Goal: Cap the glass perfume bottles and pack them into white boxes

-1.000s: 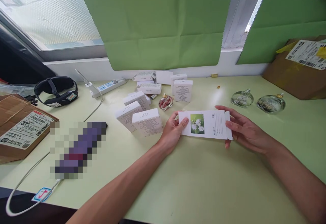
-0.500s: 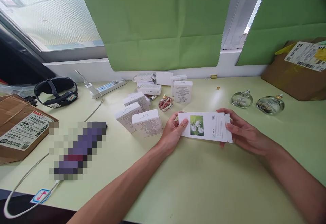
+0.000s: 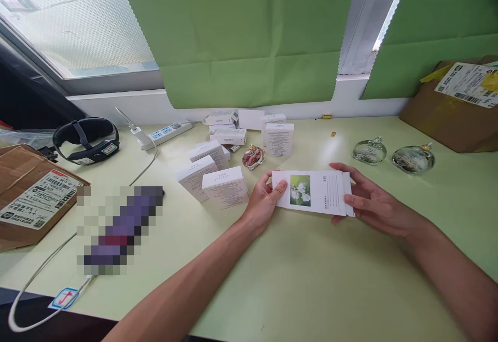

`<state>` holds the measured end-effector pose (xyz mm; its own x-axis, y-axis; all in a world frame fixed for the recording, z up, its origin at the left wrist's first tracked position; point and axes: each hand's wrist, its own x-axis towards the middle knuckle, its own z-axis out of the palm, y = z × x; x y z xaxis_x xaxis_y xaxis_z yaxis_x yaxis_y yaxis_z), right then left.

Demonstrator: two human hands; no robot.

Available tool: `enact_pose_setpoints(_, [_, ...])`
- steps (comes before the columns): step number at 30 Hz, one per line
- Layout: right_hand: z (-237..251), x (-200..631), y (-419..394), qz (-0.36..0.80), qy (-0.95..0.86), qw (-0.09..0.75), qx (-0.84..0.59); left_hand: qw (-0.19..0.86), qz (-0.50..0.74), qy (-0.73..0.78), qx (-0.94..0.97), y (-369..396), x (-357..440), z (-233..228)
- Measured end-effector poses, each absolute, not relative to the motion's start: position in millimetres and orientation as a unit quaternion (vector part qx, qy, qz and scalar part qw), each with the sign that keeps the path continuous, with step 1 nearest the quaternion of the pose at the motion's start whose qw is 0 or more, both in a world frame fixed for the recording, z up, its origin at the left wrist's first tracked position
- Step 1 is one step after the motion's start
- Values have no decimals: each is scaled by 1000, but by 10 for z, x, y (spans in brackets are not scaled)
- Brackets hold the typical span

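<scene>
A flat white carton (image 3: 319, 192) with a white-flower picture and printed lines lies level between my hands, above the table. Gripping its left end is my left hand (image 3: 266, 196), thumb on top. My right hand (image 3: 368, 202) holds the right end, where a small flap sticks out; its thumb presses the top face and its other fingers are behind. Left of the carton stand several small white boxes (image 3: 224, 189) with fine print. Behind it sits a round glass bottle (image 3: 253, 157) with reddish contents and a gold top.
Two clear round glass bottles (image 3: 369, 152) stand at the back right, near a brown cardboard box (image 3: 451, 119). On the left are another cardboard box (image 3: 39, 196), a black headset (image 3: 86, 142), a power strip (image 3: 165, 133), a cable and a pixelated device (image 3: 124, 222).
The fingers of my right hand have shifted slightly left along the carton's end. The carton and my left hand stay almost where they were.
</scene>
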<state>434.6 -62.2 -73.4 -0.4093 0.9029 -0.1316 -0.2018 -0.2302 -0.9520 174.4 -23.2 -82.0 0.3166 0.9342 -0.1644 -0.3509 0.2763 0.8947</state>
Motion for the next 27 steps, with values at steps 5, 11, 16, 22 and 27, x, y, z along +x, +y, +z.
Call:
enact_pose_setpoints(5, [-736,4354,-629,690,-481,390,-376,709,450,368,399,-230,1741,-819])
enact_pose_setpoints(11, [-716,4344,-635,703,-479,382,-361,711,452,364,397,-240,1738,-800])
enact_pose_setpoints(16, [-717,4362,-655,715,-472,376,-354,710,449,367,400,-242,1739,-812])
enact_pose_setpoints(22, [-734,4350,-626,725,-454,389,-342,709,446,371,400,-229,1741,-834])
enact_pose_setpoints(27, [-726,4286,-596,700,-437,411,-387,708,450,369,399,-240,1745,-820])
